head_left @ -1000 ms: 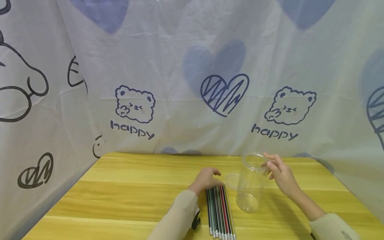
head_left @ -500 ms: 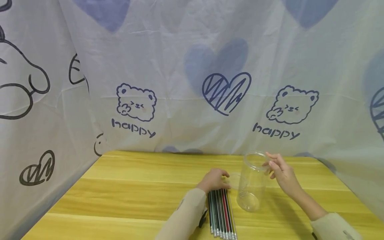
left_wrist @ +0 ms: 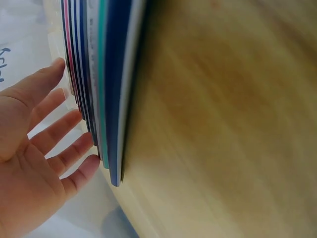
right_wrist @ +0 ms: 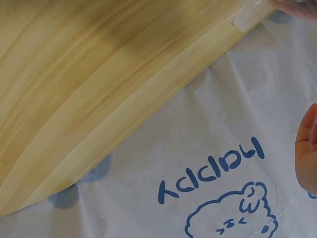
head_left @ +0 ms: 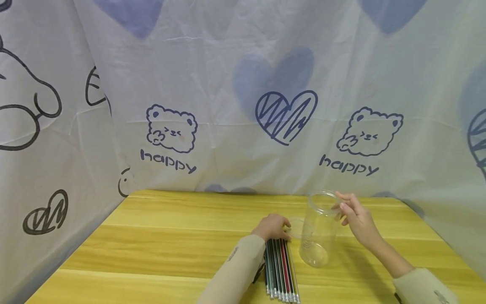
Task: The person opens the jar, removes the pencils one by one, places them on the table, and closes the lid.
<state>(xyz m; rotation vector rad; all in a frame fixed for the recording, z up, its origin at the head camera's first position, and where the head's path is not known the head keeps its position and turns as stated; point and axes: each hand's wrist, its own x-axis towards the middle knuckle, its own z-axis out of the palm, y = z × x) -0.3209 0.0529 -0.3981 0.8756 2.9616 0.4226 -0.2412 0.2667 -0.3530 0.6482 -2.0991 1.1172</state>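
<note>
A tall clear plastic jar (head_left: 317,238) stands upright and uncapped on the table in the head view. My right hand (head_left: 358,221) pinches its rim from the right side. Left of the jar lies a clear round lid (head_left: 297,226), with the fingertips of my left hand (head_left: 271,228) at its near left edge. Below that hand, a row of several pencils (head_left: 281,270) lies side by side, eraser ends toward me. In the left wrist view the fingers (left_wrist: 72,153) are spread and nearly straight alongside the pencils. The right wrist view shows only part of my right hand (right_wrist: 307,148).
The yellow wood-grain table (head_left: 171,245) extends left of the pencils and right of the jar. A white cloth (head_left: 228,169) printed with hearts and bears hangs along the table's back and sides.
My left hand has shifted right, from above the pencil ends to the lid's edge, mostly in the first half second. My right hand stays at the jar rim.
</note>
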